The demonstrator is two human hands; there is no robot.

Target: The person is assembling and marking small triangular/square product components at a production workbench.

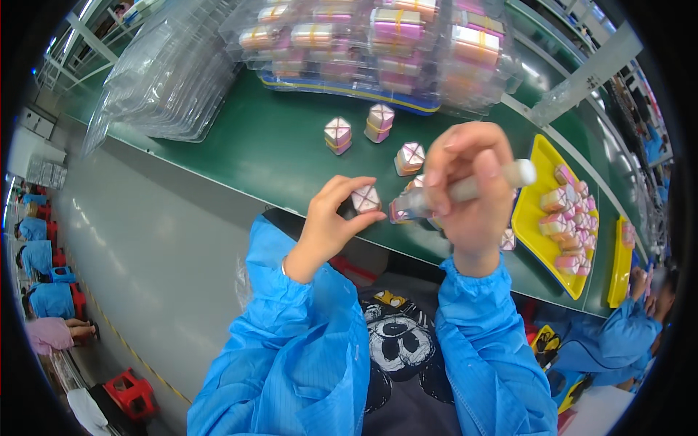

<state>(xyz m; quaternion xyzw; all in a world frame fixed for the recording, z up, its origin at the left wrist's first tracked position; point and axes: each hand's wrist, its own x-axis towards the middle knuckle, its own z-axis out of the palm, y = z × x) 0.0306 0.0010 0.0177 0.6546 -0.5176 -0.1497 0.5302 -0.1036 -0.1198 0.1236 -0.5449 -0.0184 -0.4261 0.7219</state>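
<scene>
Pinched between the thumb and fingers of my left hand [325, 227] is a small white and pink block [366, 198], its top marked with crossing dark lines. My right hand [472, 190] is wrapped round a translucent tube-shaped bottle [465, 190] with a white end, slightly blurred. The bottle lies nearly level, and its clear narrow end [413, 205] points left, close to the block. Similar banded blocks stand on the green table beyond my hands, among them one at the left [338, 135], one farther back [379, 122] and one nearer [409, 158]. Others are partly hidden behind my right hand.
A yellow tray [534, 218] at the right holds several such blocks; a smaller yellow tray [620, 269] lies beyond it. Stacked clear plastic trays [163, 80] stand at the back left. Filled clear trays [349, 40] rest on a blue tray [349, 93]. A co-worker's sleeve [618, 338] is at right.
</scene>
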